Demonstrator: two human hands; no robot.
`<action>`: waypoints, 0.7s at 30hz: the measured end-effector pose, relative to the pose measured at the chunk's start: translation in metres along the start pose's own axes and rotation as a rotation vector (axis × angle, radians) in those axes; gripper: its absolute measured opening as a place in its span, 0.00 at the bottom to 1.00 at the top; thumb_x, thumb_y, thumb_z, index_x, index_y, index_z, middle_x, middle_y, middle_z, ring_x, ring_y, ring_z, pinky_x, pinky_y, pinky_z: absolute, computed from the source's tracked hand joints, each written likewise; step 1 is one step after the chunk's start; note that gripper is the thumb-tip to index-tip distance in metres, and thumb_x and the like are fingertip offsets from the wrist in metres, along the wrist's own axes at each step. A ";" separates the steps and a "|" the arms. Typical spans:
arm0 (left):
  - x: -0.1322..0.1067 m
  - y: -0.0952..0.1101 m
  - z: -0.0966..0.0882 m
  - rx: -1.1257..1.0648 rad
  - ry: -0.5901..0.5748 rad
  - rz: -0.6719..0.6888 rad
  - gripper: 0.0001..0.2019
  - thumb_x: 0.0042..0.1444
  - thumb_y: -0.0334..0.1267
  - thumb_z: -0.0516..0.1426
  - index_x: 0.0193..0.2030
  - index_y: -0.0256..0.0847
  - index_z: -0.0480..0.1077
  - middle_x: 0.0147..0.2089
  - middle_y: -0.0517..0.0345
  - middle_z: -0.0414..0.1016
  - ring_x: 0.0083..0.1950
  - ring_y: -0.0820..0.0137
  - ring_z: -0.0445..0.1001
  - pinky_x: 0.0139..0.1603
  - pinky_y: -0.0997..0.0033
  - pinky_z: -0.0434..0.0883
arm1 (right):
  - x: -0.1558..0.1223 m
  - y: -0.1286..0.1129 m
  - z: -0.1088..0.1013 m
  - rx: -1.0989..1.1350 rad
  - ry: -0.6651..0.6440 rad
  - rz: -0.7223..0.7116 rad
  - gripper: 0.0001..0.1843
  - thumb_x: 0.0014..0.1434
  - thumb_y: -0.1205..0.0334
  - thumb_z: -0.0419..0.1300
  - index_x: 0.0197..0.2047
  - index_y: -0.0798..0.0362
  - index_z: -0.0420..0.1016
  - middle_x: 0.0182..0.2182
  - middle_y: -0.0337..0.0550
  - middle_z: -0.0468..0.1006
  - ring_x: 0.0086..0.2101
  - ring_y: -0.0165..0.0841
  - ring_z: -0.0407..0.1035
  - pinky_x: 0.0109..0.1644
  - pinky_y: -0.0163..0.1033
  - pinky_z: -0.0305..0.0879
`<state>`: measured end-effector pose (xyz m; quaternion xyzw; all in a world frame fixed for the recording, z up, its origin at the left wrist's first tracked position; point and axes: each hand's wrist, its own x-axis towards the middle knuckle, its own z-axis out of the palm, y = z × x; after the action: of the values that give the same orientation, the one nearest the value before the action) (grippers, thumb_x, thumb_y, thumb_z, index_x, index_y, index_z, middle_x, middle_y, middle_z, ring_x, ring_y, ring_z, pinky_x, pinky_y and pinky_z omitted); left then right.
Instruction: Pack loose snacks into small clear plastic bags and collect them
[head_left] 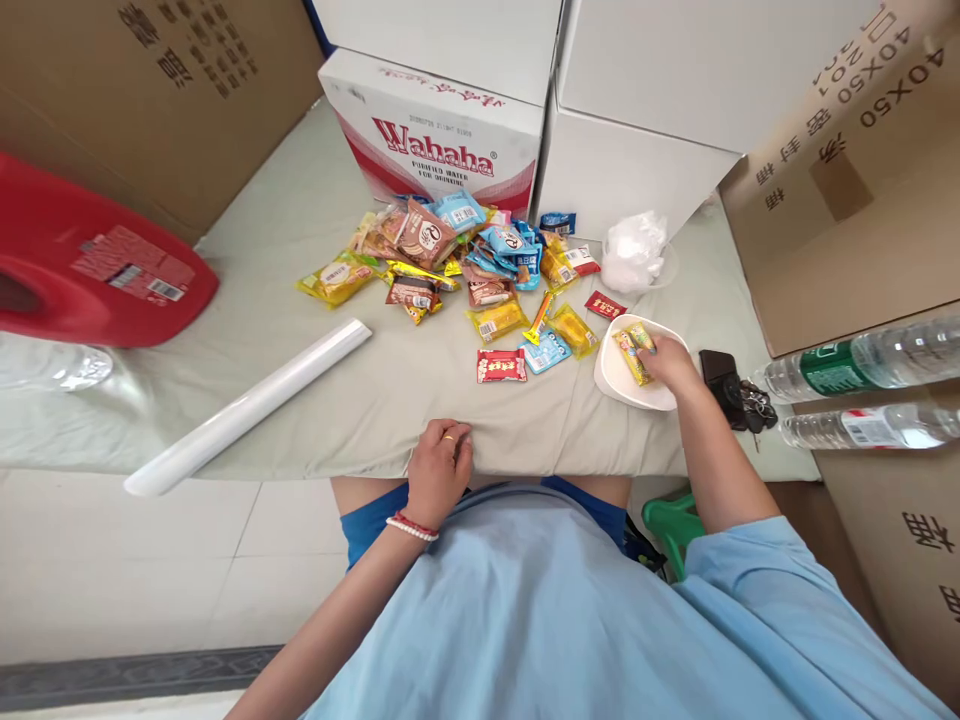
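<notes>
My right hand pinches a yellow snack packet inside a white plastic tub on the right of the table. At the front table edge rests my left hand, its fingers curled in and holding nothing that I can see. Left of the tub lie a yellow-wrapped cake, a blue packet and a red packet. Just behind its rim is a small dark red packet. A mixed heap of wrapped snacks spreads across the table's middle.
Behind the snacks stands a Wahaha water carton. A crumpled white plastic bag sits behind the tub. To the right are a black phone-like object, keys and two water bottles. On the left lie a white roll and a red jug.
</notes>
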<state>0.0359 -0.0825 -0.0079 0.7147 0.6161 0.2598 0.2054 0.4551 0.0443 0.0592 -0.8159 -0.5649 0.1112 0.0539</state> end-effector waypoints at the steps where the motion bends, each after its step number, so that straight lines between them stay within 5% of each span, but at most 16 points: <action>1: -0.001 -0.001 0.001 0.001 0.015 0.021 0.12 0.67 0.39 0.52 0.47 0.42 0.76 0.49 0.48 0.77 0.49 0.60 0.79 0.49 0.61 0.76 | -0.002 -0.006 0.004 -0.077 -0.006 0.008 0.17 0.62 0.57 0.60 0.48 0.60 0.81 0.43 0.60 0.82 0.45 0.46 0.73 0.50 0.45 0.67; 5: -0.006 -0.009 0.003 -0.037 0.097 0.118 0.10 0.68 0.37 0.52 0.44 0.43 0.76 0.46 0.49 0.78 0.46 0.62 0.78 0.47 0.62 0.75 | -0.016 -0.020 -0.001 -0.183 0.138 -0.028 0.23 0.64 0.57 0.58 0.58 0.61 0.77 0.54 0.65 0.78 0.55 0.50 0.68 0.57 0.48 0.63; 9: -0.008 -0.016 0.003 -0.067 0.157 0.194 0.09 0.66 0.35 0.54 0.43 0.43 0.76 0.44 0.50 0.79 0.44 0.64 0.79 0.46 0.64 0.76 | -0.006 -0.024 -0.027 -0.039 0.255 -0.037 0.21 0.68 0.56 0.53 0.56 0.54 0.80 0.51 0.57 0.81 0.52 0.48 0.70 0.53 0.47 0.65; 16: -0.007 -0.019 0.004 -0.099 0.214 0.274 0.08 0.66 0.32 0.55 0.43 0.43 0.76 0.43 0.52 0.79 0.43 0.66 0.80 0.45 0.65 0.77 | 0.076 -0.042 -0.076 0.118 0.403 -0.003 0.17 0.66 0.62 0.54 0.50 0.52 0.82 0.44 0.52 0.84 0.44 0.43 0.74 0.50 0.44 0.66; 21: -0.007 -0.017 0.007 -0.090 0.252 0.278 0.08 0.65 0.30 0.55 0.43 0.41 0.76 0.43 0.51 0.79 0.43 0.65 0.80 0.44 0.66 0.78 | 0.120 -0.072 -0.083 0.082 0.498 -0.094 0.16 0.69 0.57 0.54 0.49 0.53 0.80 0.48 0.54 0.80 0.46 0.44 0.72 0.52 0.47 0.66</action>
<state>0.0256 -0.0869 -0.0246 0.7447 0.5203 0.4003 0.1204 0.4504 0.1850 0.1407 -0.7881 -0.5666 -0.0731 0.2293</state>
